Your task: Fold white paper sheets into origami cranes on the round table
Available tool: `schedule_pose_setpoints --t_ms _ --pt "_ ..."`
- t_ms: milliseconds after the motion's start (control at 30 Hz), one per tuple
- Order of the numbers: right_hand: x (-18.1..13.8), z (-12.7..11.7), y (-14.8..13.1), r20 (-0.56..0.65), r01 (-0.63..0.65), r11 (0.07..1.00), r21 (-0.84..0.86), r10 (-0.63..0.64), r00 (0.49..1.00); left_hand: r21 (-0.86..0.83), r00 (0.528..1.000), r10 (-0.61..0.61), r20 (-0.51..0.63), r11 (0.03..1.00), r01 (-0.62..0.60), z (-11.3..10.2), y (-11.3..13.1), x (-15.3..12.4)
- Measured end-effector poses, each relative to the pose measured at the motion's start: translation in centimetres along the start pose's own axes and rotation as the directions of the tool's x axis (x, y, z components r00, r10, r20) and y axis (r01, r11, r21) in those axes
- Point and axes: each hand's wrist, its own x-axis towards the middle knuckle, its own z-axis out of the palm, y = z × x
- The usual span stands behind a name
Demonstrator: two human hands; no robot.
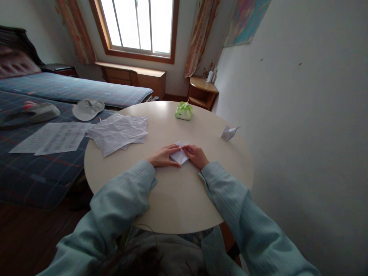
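Observation:
A small folded white paper point(179, 157), roughly diamond-shaped, lies on the round table between my hands. My left hand point(164, 156) holds it from the left, thumb at its near edge and fingers reaching along its far edge. At the paper's upper right, my right hand point(196, 155) is closed, its fingertips pinching or pressing on the fold; the exact grip is too small to make out. To the right stands a finished-looking folded paper figure point(229, 133) with pointed ends, apart from both hands.
The round cream table point(184, 203) carries creased paper sheets point(120, 132) at left and a green tissue pack point(184, 111) at the back. Printed sheets point(57, 138) and a white cap point(88, 109) lie on the bed point(37, 172). A wall point(310, 134) runs along the right.

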Motion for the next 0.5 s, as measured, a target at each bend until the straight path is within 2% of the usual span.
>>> schedule_pose_setpoints --t_ms 133,500 --pt "-0.02 -0.15 -0.15 0.013 -0.012 1.0 0.002 0.012 1.0 -0.015 1.0 -0.015 -0.019 1.0 0.015 0.16 -0.08 0.13" --pt "-0.19 -0.32 -0.46 0.045 0.002 0.998 0.068 -0.005 0.999 -0.097 0.982 -0.032 -0.184 0.995 0.014 0.37 0.51 0.25"
